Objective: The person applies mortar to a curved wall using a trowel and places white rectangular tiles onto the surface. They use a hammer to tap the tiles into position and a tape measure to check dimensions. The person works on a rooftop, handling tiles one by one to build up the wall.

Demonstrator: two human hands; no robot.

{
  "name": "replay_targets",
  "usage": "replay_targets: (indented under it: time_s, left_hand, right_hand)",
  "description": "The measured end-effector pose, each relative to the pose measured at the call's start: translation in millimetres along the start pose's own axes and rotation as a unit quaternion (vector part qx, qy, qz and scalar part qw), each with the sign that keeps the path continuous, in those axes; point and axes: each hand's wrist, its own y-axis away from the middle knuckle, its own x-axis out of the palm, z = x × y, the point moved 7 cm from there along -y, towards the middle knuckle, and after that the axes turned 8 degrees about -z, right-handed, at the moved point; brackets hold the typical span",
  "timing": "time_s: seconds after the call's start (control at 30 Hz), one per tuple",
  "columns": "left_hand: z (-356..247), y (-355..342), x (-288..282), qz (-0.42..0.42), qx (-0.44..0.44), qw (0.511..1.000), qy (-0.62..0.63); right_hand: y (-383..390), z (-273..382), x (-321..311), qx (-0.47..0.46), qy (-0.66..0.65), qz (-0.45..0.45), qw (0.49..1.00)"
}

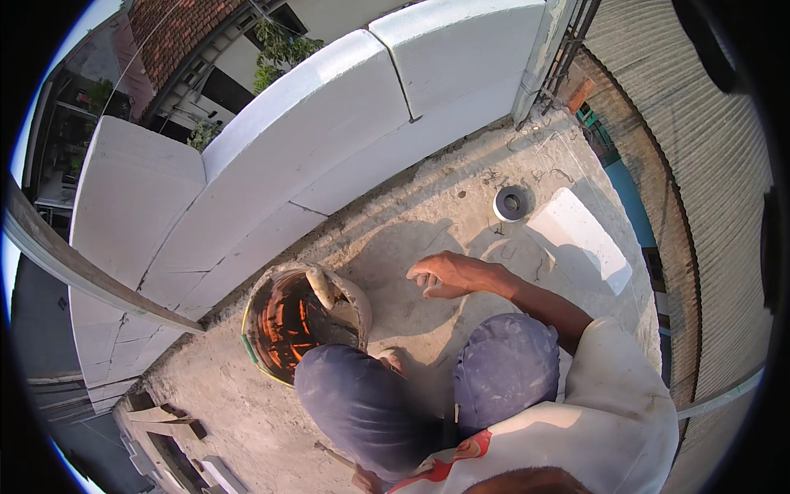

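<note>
My right hand reaches out over the concrete to the right of a bucket, fingers loosely bent and apart, with nothing visible in it. The bucket stands in front of my knees; its inside is orange and crusted with dark grey mortar. A pale, thick handle leans up against its far rim. Low in the view, my left hand is mostly hidden behind my knee. Its fingers look closed where a thin stick-like thing meets them; I cannot make out what it is.
A wall of large white blocks curves along the far and left sides. On the concrete floor lie a white block and a white ring-shaped thing. Wooden pieces sit lower left. Corrugated roofing lies beyond the right edge.
</note>
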Motion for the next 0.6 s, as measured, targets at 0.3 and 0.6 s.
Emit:
replay_targets:
  time_s: [0.3, 0.6]
  left_hand:
    - [-345.5, 229.7, -151.4, -0.022, 0.415, 0.847, 0.331]
    - [-589.1, 454.5, -66.4, 0.23, 0.786, 0.569, 0.073]
  right_hand:
    - [20.7, 179.6, -62.4, -0.242, -0.135, -0.025, 0.961]
    - [34.6, 267.1, -124.1, -0.278, -0.238, -0.277, 0.889]
